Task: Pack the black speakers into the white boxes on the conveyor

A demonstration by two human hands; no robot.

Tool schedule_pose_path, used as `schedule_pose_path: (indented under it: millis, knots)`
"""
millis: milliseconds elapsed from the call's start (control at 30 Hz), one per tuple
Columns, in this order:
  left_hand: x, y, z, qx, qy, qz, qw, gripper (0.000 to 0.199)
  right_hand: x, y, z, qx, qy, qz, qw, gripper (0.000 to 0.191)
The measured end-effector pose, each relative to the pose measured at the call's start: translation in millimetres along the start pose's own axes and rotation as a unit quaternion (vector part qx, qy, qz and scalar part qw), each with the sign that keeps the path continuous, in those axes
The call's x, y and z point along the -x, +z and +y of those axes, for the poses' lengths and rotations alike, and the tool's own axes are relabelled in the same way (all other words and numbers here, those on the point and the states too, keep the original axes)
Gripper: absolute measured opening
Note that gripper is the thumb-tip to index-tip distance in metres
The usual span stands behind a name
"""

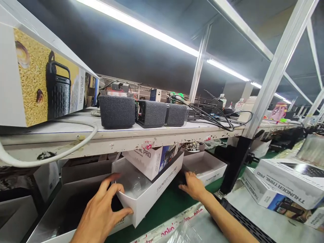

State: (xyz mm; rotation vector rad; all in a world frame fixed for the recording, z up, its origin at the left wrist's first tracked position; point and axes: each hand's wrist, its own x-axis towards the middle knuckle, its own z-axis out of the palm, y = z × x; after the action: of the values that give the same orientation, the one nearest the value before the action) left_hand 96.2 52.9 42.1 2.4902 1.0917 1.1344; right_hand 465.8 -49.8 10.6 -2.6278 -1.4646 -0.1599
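Under the shelf, my left hand (101, 206) is at the near left corner of an open white box (157, 189) marked THUNDER TRAIL PRO, thumb on its outside and fingers at the rim. A printed carton (149, 162) rests tilted inside that box. My right hand (192, 185) reaches in on the box's right, its fingers curled at a dark thing that I cannot make out. Just behind it stands a second shallow white box (210, 165). At lower left lies another open white box (58, 209) with a dark inside.
On the shelf (177, 135) stand grey fabric-covered speakers (117, 111), a large printed carton (43, 81) and black cables (222, 118). A metal post (273, 67) rises at right. More printed boxes (291, 182) lie at lower right, near a black perforated panel (243, 219).
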Motion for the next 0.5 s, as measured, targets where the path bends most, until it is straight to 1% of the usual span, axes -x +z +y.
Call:
schedule_pose_path:
  millis: [67,100,167,233,300,367,433,500]
  knots:
    - [-0.3,-3.5,1.6,-0.005,0.003,0.009,1.0,0.031,-18.5,14.5,-5.8,0.001,0.0,-0.031,1.0,0.078]
    - [-0.4,-6.1,3.2,-0.009,0.003,0.01,1.0,0.03,-25.2,19.2,-10.4,0.003,0.007,-0.044,0.999,0.085]
    - [-0.7,-12.1,6.6,-0.018,-0.001,0.008,1.0,0.028,-33.0,23.6,-20.9,0.011,0.027,-0.065,0.997,0.088]
    - [-0.9,-17.3,8.0,-0.024,-0.005,0.007,1.0,0.027,-32.4,22.1,-31.5,0.02,0.041,-0.071,0.996,0.083]
    - [-1.4,-20.1,7.0,-0.024,-0.001,0.009,1.0,0.028,-24.0,15.6,-40.4,0.026,0.051,-0.067,0.996,0.079]
    - [-1.8,-20.7,5.8,-0.016,0.01,0.013,1.0,0.029,-9.5,4.4,-45.6,0.036,0.059,-0.064,0.996,0.081]
    - [-2.1,-20.7,7.3,-0.004,0.015,0.008,1.0,0.03,8.8,-12.0,-45.5,0.053,0.06,-0.065,0.995,0.085]
    - [-2.8,-20.8,12.8,0.013,0.008,-0.006,1.0,0.028,28.9,-33.7,-39.9,0.075,0.051,-0.065,0.994,0.084]
